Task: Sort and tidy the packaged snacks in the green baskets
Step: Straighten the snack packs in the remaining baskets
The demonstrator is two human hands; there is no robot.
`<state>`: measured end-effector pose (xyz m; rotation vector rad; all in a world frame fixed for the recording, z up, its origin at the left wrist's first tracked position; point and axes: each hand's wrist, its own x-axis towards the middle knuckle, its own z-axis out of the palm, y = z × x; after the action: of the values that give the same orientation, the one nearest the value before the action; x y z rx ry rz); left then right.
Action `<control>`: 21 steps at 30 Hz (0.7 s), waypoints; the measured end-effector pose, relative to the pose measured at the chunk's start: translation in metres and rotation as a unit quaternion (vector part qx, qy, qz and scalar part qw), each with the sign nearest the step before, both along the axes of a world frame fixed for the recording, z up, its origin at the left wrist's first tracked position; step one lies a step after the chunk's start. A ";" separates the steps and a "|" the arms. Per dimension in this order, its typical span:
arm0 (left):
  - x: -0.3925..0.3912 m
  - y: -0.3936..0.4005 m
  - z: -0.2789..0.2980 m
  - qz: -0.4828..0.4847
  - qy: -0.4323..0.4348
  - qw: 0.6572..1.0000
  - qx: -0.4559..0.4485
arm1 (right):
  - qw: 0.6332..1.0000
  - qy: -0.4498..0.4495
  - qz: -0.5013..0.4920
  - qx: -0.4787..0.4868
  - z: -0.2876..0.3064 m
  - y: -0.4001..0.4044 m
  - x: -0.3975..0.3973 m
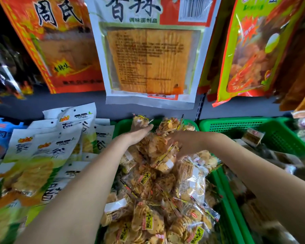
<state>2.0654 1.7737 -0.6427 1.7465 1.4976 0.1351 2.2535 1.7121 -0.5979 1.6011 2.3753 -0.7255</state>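
Green perforated plastic forms the middle basket (121,126), which is heaped with clear crinkly packets of round golden crackers (158,191). These packets carry small yellow and red labels; the writing on them is too blurred to read.

Head view, hands:
- The left hand (139,133) reaches over the back of the heap with fingers straight and together, palm up. A small clear cracker packet (139,121) sits at its fingertips; whether it rests on the hand or on the heap cannot be told.
- The right hand (180,142) lies on top of the heap with fingers curled down onto a clear cracker packet with yellow and red trim (163,155). The grip itself is hidden, so a firm hold cannot be confirmed.

Head view, surroundings:
- Left of the middle basket: a stack of flat white and green foil pouches (48,152) with black brush characters, leaning in overlapping rows.
- Right: a second green slotted plastic basket (253,127) holding darker wrapped items, blurred.
- Above, hanging against the grey shelf back (60,104): a white glossy bag (151,55) printed "香辣" and "调味面制品", with a barcode and a window showing ridged orange sheets; an orange-red bag (60,41) printed "周氏"; a lime-green and red bag (253,50) with unreadable print.
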 end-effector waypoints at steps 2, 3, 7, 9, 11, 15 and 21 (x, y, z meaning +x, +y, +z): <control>-0.004 -0.002 0.005 0.013 -0.006 1.000 -0.018 | 1.000 0.017 0.004 -0.018 0.003 -0.006 0.000; -0.009 -0.001 0.009 0.016 -0.013 1.000 -0.024 | 0.999 0.030 0.013 -0.031 0.006 -0.010 0.001; -0.031 -0.018 0.018 -0.024 -0.035 0.999 -0.023 | 0.983 0.149 -0.001 -0.110 0.011 -0.034 -0.001; -0.038 -0.032 0.018 -0.010 -0.044 0.999 -0.005 | 0.985 0.143 0.000 -0.096 0.004 -0.042 -0.009; -0.036 -0.048 0.023 0.036 -0.013 0.999 0.019 | 0.997 0.077 -0.006 -0.015 -0.010 -0.044 -0.016; -0.023 -0.079 0.042 0.018 0.015 0.995 0.099 | 0.967 0.111 -0.153 0.172 -0.010 -0.047 -0.003; 0.024 -0.122 0.058 -0.185 0.089 0.950 0.234 | 0.967 0.088 -0.183 0.156 0.030 -0.087 0.079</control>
<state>2.0890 1.6521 -0.5850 2.4509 1.2990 0.1491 2.3328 1.6253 -0.5677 2.2350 2.4380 -0.5939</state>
